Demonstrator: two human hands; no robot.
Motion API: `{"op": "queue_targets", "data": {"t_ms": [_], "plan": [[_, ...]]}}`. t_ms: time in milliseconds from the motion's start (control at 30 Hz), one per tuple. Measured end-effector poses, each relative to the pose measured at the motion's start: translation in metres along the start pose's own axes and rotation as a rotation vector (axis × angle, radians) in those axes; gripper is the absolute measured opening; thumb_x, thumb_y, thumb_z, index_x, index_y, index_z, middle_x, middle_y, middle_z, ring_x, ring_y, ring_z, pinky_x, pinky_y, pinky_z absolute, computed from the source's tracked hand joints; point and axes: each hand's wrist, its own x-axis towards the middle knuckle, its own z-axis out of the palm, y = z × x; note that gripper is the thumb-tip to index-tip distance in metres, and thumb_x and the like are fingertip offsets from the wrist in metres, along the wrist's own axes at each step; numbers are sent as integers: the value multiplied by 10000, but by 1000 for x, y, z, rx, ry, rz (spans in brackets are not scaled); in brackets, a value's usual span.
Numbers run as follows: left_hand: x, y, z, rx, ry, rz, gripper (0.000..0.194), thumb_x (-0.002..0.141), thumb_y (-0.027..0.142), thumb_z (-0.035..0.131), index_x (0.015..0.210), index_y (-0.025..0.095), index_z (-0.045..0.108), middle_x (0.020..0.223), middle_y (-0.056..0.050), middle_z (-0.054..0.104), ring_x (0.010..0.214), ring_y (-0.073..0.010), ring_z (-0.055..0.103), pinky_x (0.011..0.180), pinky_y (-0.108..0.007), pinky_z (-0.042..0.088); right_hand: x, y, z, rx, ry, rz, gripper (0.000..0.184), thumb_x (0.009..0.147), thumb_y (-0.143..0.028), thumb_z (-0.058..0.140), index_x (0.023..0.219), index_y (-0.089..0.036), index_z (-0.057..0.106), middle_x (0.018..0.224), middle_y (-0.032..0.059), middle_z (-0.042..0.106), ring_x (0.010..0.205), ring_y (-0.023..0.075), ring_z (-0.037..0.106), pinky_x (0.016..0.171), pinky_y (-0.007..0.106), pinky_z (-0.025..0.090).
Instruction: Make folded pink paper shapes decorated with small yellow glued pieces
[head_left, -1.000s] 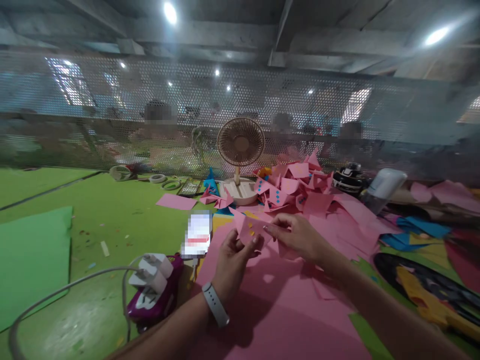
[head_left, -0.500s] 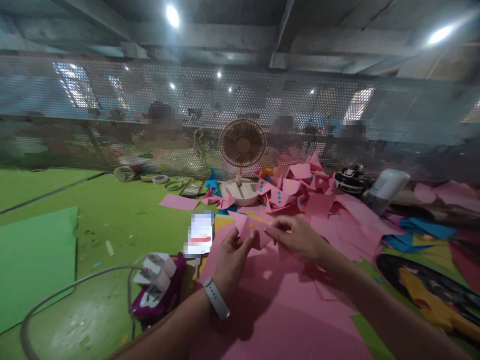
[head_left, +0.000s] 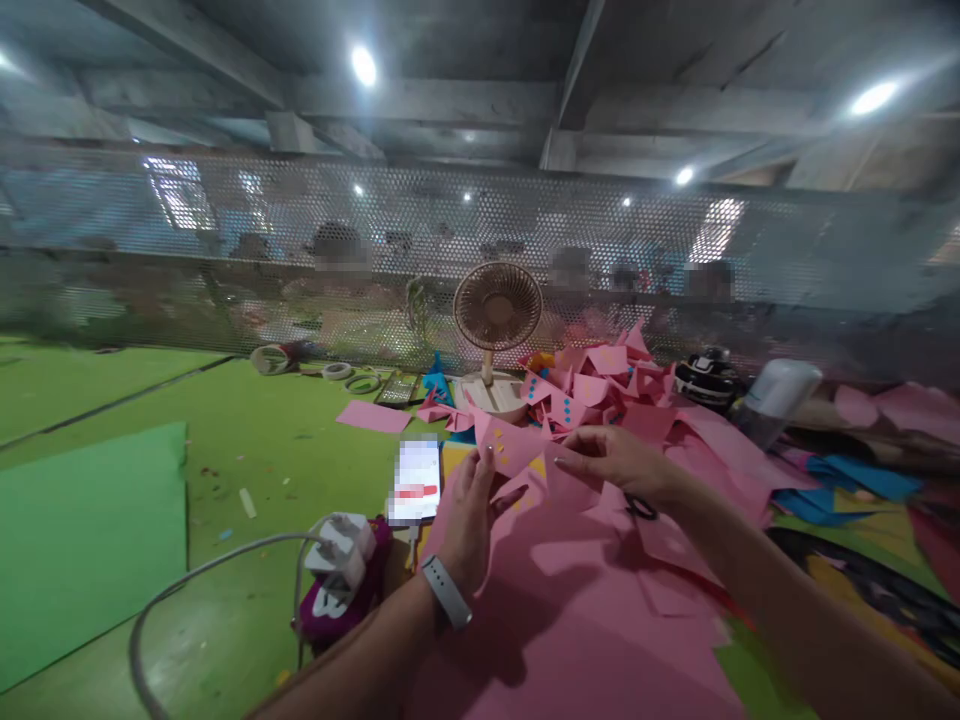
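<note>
Fingers [head_left: 486, 466] of the left hand [head_left: 466, 520] and right hand [head_left: 630, 465] clamp one yellow-marked pink paper [head_left: 521, 450] above the pink sheet [head_left: 622, 640] — one phone [head_left: 418, 482] to the left, one fan [head_left: 498, 306] and two tape rolls [head_left: 336, 376] beyond. The left thumb [head_left: 511, 500] sits lower than before — more yellow marks [head_left: 500, 447] show.

Head-worn view, forward (and down)

The person's bare forearms [head_left: 772, 590] slant inward, and I see the hands close together. The left hand [head_left: 469, 525] points its fingers [head_left: 468, 472] upward, thumb spread sideways; the right hand [head_left: 630, 465] reaches inward, thumb and forefinger pinched.
</note>
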Motion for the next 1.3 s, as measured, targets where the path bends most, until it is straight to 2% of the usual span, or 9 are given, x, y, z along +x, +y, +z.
{"op": "queue_targets", "data": {"t_ms": [133, 333, 467, 633, 700, 833, 1033, 1133, 1300], "plan": [[-2, -4, -1, 29, -106, -189, 373, 654, 389, 714, 928, 179, 572, 1014, -95, 623, 980, -234, 592, 755, -342, 504, 5, -5, 3, 45, -22, -6, 344, 738, -482, 578, 829, -154, 635, 685, -16, 581, 580, 100, 479, 534, 220, 359], [-2, -12, -2, 96, -194, -284, 355, 630, 410, 724, 828, 127, 642, 822, -81, 638, 748, -183, 627, 670, -290, 509, 4, -5, 18, -103, 45, -82, 305, 782, -436, 524, 734, -155, 634, 619, -34, 545, 568, 102, 460, 533, 220, 349], [-3, -11, 0, 126, -160, -288, 339, 601, 425, 732, 731, 134, 617, 678, -15, 569, 638, -140, 593, 599, -265, 507, 2, 0, 21, -121, 226, -97, 294, 797, -411, 498, 737, -155, 631, 656, -16, 603, 604, 119, 523, 561, 225, 387], [0, -9, 1, 232, -125, -216, 322, 650, 427, 684, 747, 132, 599, 711, -26, 562, 699, -154, 590, 574, -249, 515, -24, 8, -9, -149, 478, -61, 296, 828, -421, 453, 786, -164, 593, 664, 11, 628, 636, 139, 566, 606, 241, 409], [2, -7, 0, 251, -92, -218, 325, 638, 418, 691, 762, 131, 601, 734, -34, 570, 738, -170, 596, 568, -247, 519, -45, 12, -20, -188, 427, -2, 314, 804, -454, 491, 705, -171, 585, 584, -2, 604, 555, 131, 542, 534, 226, 384], [5, -6, 1, 230, -69, -233, 327, 621, 410, 701, 784, 147, 598, 778, -30, 586, 785, -179, 600, 605, -266, 533, -86, 21, -29, -347, 127, 130, 394, 809, -490, 482, 601, -172, 587, 511, -16, 580, 474, 118, 510, 474, 215, 340], [7, -7, 0, 228, -30, -214, 305, 622, 391, 707, 796, 162, 607, 801, -2, 590, 805, -174, 597, 643, -292, 543, -116, 24, -47, -511, 176, 158, 363, 837, -473, 447, 790, -180, 656, 699, 4, 644, 624, 133, 548, 560, 220, 370], [10, -8, -4, 236, -30, -197, 285, 650, 381, 695, 820, 168, 609, 810, 4, 590, 826, -175, 598, 656, -288, 544, -126, 25, -51, -510, 108, 193, 333, 843, -439, 458, 837, -173, 659, 739, 17, 655, 658, 134, 562, 589, 218, 382], [13, -11, -7, 221, -14, -180, 270, 675, 357, 692, 842, 168, 596, 816, -4, 598, 805, -163, 604, 655, -275, 541, -140, 31, -37, -450, -48, 207, 289, 837, -409, 492, 917, -186, 657, 801, 28, 669, 709, 142, 589, 618, 218, 403]]}}
